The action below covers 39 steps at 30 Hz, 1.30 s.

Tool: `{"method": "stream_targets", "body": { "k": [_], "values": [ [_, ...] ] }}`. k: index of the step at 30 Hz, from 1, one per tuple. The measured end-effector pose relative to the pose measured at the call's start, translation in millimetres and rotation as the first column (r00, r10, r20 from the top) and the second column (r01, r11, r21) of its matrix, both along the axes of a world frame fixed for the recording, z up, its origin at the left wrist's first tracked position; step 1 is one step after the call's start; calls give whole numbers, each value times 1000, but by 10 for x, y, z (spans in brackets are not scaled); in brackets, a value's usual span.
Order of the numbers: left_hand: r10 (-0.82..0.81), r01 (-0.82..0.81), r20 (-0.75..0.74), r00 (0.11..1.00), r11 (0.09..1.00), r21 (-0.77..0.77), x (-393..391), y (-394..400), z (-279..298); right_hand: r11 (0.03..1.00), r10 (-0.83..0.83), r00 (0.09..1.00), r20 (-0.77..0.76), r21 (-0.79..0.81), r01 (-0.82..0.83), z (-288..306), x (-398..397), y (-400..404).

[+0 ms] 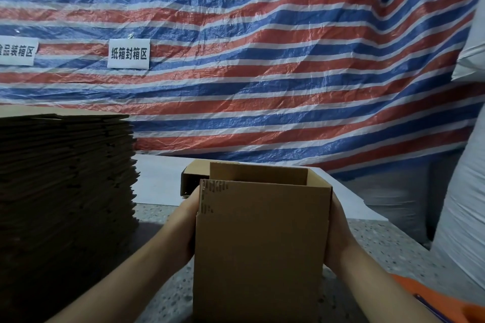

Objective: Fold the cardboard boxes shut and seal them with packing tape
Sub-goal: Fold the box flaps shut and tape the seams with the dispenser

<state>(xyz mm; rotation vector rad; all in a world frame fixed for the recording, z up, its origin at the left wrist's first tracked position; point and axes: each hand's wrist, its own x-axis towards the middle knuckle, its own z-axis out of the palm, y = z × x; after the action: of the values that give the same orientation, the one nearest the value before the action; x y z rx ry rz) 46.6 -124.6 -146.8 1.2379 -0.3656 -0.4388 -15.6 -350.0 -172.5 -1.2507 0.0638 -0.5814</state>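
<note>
A brown cardboard box [259,238] stands upright in front of me, its top open and its flaps raised. Torn paper marks show at its upper left corner. My left hand [187,220] presses flat against the box's left side, and my right hand [338,233] presses against its right side. The fingers of both hands lie straight along the walls, with their tips partly hidden by the box. No packing tape is in view.
A tall stack of flattened cardboard [65,191] fills the left. Another cardboard piece [193,178] lies behind the box on a white sheet [157,181]. The speckled table [380,244] holds an orange object [446,301] at lower right. White sacks [462,217] stand at the right.
</note>
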Motion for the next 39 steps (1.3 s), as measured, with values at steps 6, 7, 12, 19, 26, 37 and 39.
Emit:
{"method": "stream_targets", "body": {
  "k": [6, 7, 12, 19, 26, 37, 39],
  "values": [
    [77, -76, 11, 997, 996, -40, 45, -7, 50, 1000, 4, 1000, -28, 17, -4, -25, -21, -19],
    [89, -87, 29, 996, 994, -66, 62, -3, 32, 1000, 2, 1000, -28, 14, -2, -26, -24, -20],
    [56, -48, 130, 990, 997, -61, 134, 31, -14, 1000, -12, 1000, -21, 1, 12, 0, -36, -1],
    [-31, 29, 97, 995, 999, 19, 199, 60, 21, 999, -16, 999, -35, 30, 17, 12, -62, 48],
    [-67, 68, 99, 993, 998, -2, 195, 66, 12, 999, 24, 1000, -18, 40, -23, 37, -121, 79],
    [-60, 51, 191, 980, 997, 53, 114, 100, 103, 978, 62, 983, -172, -185, -94, 268, -165, 67],
    [-45, 22, 251, 967, 995, 94, 111, 136, 119, 978, 56, 980, -191, -187, -92, 273, -169, 72]
  ]
}}
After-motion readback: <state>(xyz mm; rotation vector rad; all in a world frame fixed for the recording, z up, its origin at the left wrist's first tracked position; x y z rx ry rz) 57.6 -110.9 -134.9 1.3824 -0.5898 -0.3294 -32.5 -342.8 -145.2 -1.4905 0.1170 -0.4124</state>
